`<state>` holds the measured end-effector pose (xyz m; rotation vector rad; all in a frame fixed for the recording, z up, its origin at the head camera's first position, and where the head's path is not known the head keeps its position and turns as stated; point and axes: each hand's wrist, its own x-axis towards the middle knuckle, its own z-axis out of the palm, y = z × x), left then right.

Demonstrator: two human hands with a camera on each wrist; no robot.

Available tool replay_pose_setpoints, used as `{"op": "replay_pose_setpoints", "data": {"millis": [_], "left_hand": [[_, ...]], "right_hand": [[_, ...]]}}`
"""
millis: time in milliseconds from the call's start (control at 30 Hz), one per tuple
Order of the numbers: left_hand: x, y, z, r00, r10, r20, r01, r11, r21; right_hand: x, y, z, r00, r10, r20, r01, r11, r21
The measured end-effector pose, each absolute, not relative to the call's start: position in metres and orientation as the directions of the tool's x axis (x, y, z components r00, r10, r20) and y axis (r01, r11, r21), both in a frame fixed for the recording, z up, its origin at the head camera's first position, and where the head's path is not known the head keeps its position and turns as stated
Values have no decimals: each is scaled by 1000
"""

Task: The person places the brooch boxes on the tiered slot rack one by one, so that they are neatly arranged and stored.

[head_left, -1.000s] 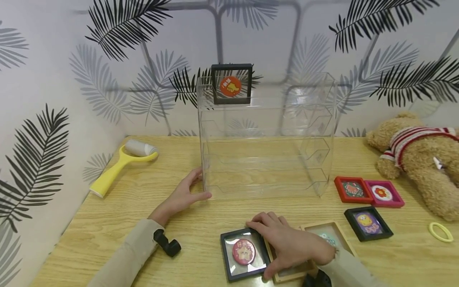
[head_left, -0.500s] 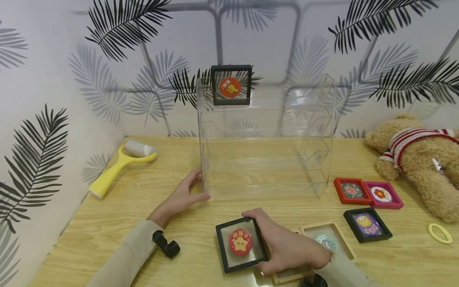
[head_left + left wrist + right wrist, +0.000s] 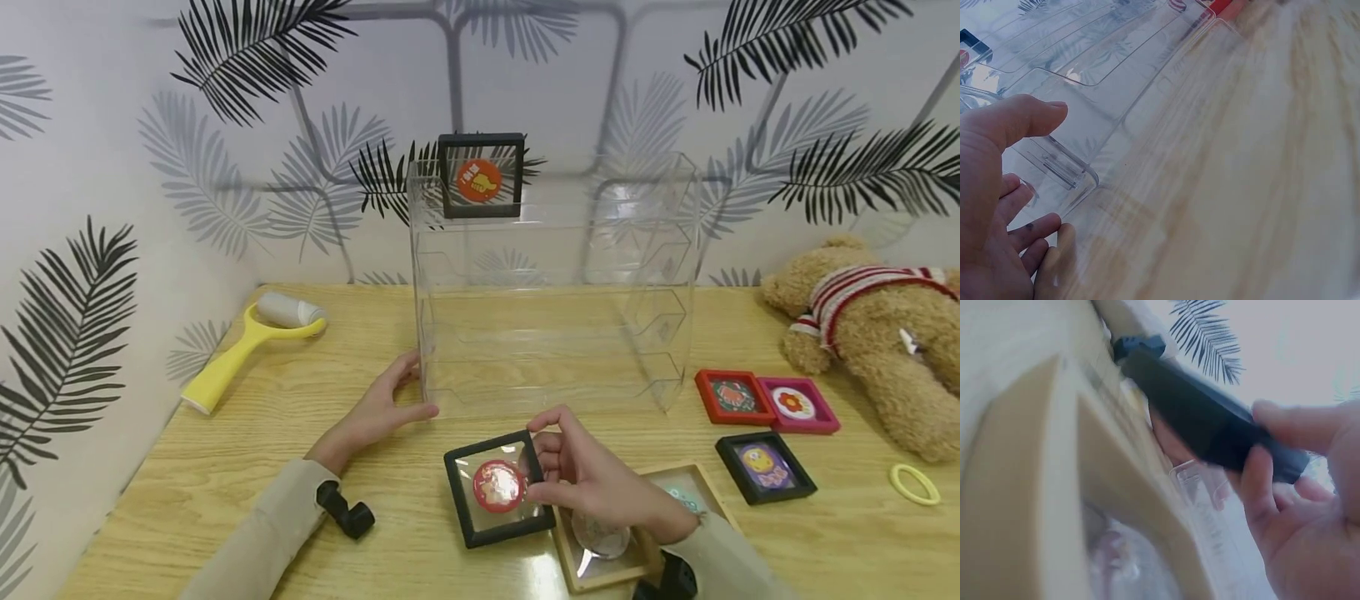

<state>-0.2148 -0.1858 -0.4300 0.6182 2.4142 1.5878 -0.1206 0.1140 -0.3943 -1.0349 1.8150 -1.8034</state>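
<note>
A clear acrylic shelf box (image 3: 551, 283) stands mid-table, with a black frame holding an orange badge (image 3: 481, 177) on its top. My left hand (image 3: 378, 412) rests against the box's front left corner, thumb and fingers straight on the clear wall (image 3: 1054, 169). My right hand (image 3: 581, 475) pinches the right edge of a black frame with a red badge (image 3: 497, 487), tilted up off the table; the right wrist view shows that frame (image 3: 1204, 419) edge-on, blurred. Beneath the hand lie two wooden frames (image 3: 678, 496).
A yellow lint roller (image 3: 247, 346) lies at the left. Red (image 3: 733, 396), pink (image 3: 797, 405) and black (image 3: 765, 467) framed badges sit at the right. A teddy bear (image 3: 873, 333) and a yellow ring (image 3: 913, 484) lie far right. The patterned wall stands behind.
My right hand took the black frame with the red badge off the wooden frames and lifted it, tilting it up toward the box. The left hand stayed on the box corner.
</note>
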Motion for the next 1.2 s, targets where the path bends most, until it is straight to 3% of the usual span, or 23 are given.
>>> {"op": "replay_pose_setpoints", "data": {"millis": [333, 567, 667, 1000, 1200], "left_hand": [[-216, -186, -429, -899, 433, 61, 233, 356, 905], [-217, -186, -430, -898, 436, 67, 241, 356, 903], [-217, -186, -430, -895, 441, 68, 241, 349, 906], [-216, -186, -431, -897, 436, 71, 244, 355, 903], [-217, -187, -432, -898, 436, 67, 239, 354, 904]], "right_hand": [[-128, 120, -382, -762, -595, 258, -341, 29, -940], [-141, 129, -352, -846, -431, 315, -463, 300, -834], [-147, 136, -333, -831, -410, 375, -534, 399, -745], [-185, 166, -249, -738, -360, 571, -674, 437, -596], [-217, 183, -205, -742, -254, 620, -643, 532, -551]]}}
